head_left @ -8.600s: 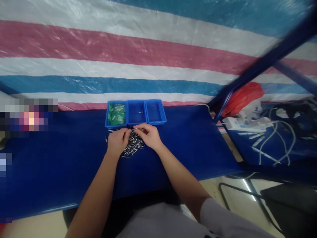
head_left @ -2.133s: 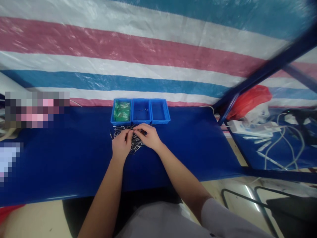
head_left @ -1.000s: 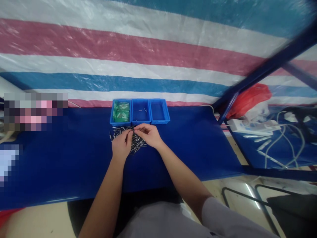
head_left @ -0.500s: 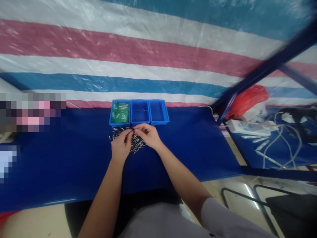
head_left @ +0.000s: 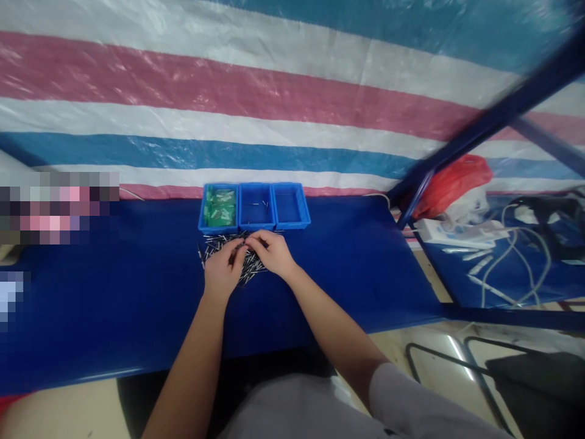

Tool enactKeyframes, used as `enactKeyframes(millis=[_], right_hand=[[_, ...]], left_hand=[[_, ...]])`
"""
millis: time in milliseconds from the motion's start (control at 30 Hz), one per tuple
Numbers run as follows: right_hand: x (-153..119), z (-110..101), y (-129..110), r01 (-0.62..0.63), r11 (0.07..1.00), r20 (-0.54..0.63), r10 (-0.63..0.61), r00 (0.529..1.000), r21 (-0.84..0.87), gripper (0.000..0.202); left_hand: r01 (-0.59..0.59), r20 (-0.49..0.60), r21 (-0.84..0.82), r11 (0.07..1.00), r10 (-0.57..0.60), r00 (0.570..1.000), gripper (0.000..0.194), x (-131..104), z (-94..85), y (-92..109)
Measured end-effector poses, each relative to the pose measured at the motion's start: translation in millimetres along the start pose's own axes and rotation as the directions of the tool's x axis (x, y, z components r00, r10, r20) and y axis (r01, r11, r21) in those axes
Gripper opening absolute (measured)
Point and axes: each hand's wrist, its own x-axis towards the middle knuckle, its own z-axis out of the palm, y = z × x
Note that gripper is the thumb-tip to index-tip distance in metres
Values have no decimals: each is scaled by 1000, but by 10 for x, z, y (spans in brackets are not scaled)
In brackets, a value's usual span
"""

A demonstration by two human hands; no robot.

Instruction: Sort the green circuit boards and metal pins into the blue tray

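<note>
Over a heap of thin dark and silvery rods [head_left: 250, 268], my left hand [head_left: 222, 266] and my right hand [head_left: 273, 251] meet with their fingertips close together. Both are closed in a pinch. What sits between the fingers is too small and too covered to name; it may be one of the rods. The heap spreads on the blue table just in front of three blue bins. In the left bin [head_left: 202, 210] lies green plastic with pale pieces. A few small rods rest in the middle bin [head_left: 256, 218]. The right bin [head_left: 289, 207] stands beside it.
The blue table [head_left: 123, 292] runs left and right of the heap. A striped plastic sheet [head_left: 256, 128] hangs behind it. At the right are a dark blue metal frame [head_left: 420, 183], a red bag [head_left: 457, 183], white cables [head_left: 525, 268] and a black chair [head_left: 539, 390].
My hands stay pinched together over the rods, with only slight finger movement. The whole view has shifted a little.
</note>
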Motion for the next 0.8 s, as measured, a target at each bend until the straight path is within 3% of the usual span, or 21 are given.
enactKeyframes(millis=[233,500,800], right_hand=[[2,-1,-12,-3,1000,-13,3,1000,-17,28],[-16,-9,-14,101,995,71,-102,992,27,19],[-15,2,-7,59,997,60,-55,997,-56,26]], left_hand=[[-58,-8,19,998,58,998,29,18,11,-29],[-37,-19,67,997,39,999,36,18,9,-94],[-5,5,34,999,5,1000,34,27,-29,15]])
